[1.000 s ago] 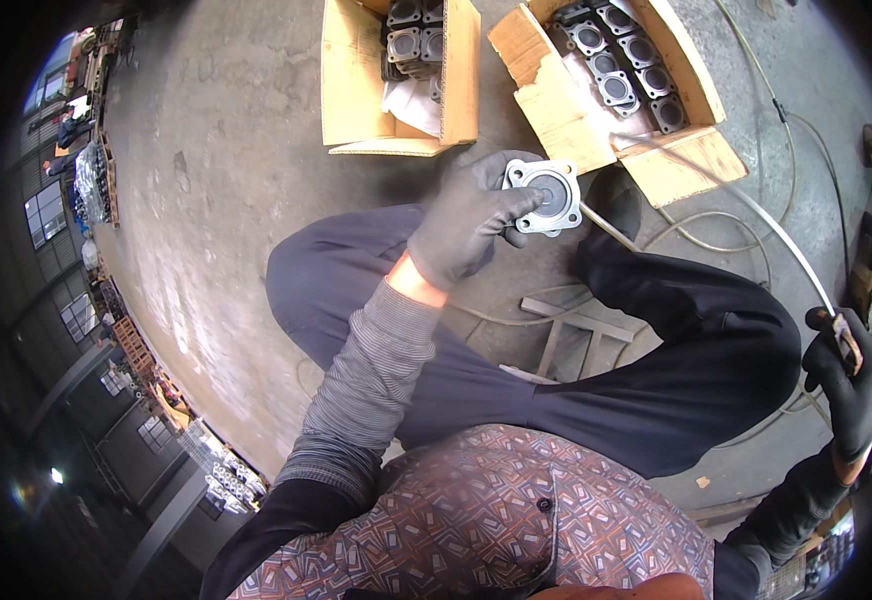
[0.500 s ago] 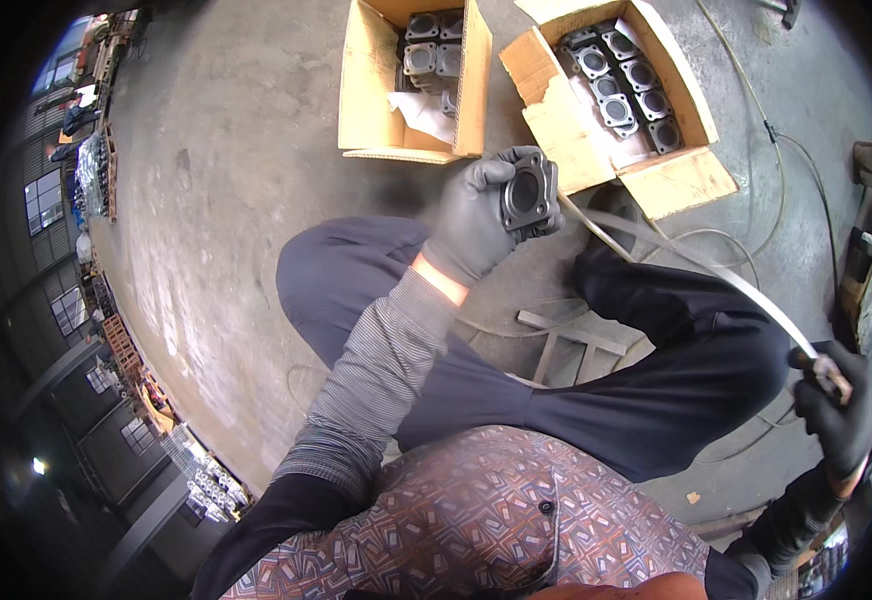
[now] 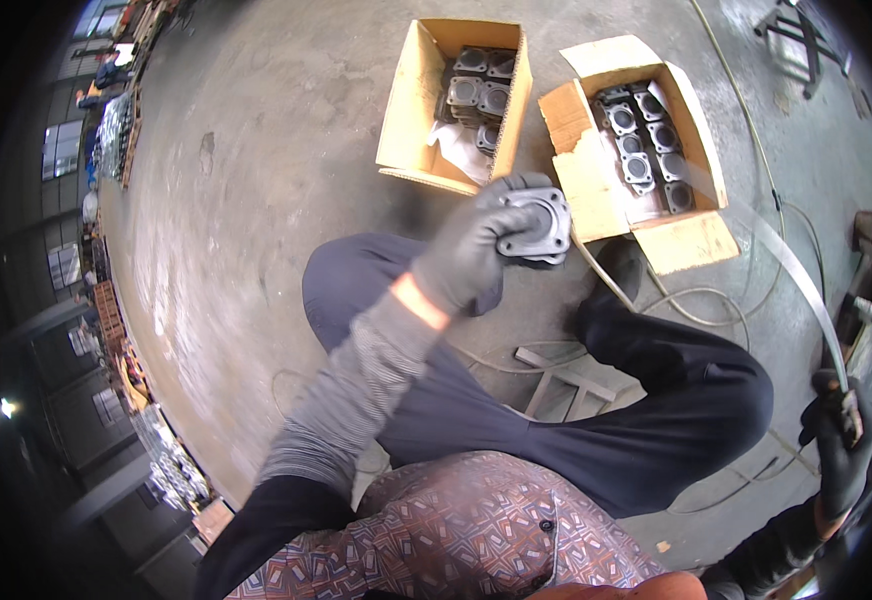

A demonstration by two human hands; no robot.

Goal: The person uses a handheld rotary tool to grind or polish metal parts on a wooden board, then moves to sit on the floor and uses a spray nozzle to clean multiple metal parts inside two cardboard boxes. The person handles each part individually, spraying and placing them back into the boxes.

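Note:
My left hand (image 3: 456,250), in a dark grey glove, is closed around a square metal flange (image 3: 546,226) with a round centre and corner holes. It is held up above my left knee, short of the two boxes. My right hand (image 3: 838,440), gloved too, is far out at the right, closed on the handle of a long, thin, pale strip-like tool (image 3: 804,282). The strip reaches up toward the right-hand box, and its far end blurs away. The tool's exact kind cannot be made out.
Two open cardboard boxes, left (image 3: 411,125) and right (image 3: 701,140), hold several similar metal flanges. A pale hose (image 3: 766,150) loops over the concrete floor past my foot. A metal frame (image 3: 566,385) lies between my legs. A dark stand (image 3: 806,45) is at far right.
The flange in my left hand has turned, showing a lighter face. The strip tool has swung away from the flange, up toward the right box. The whole view has shifted a little.

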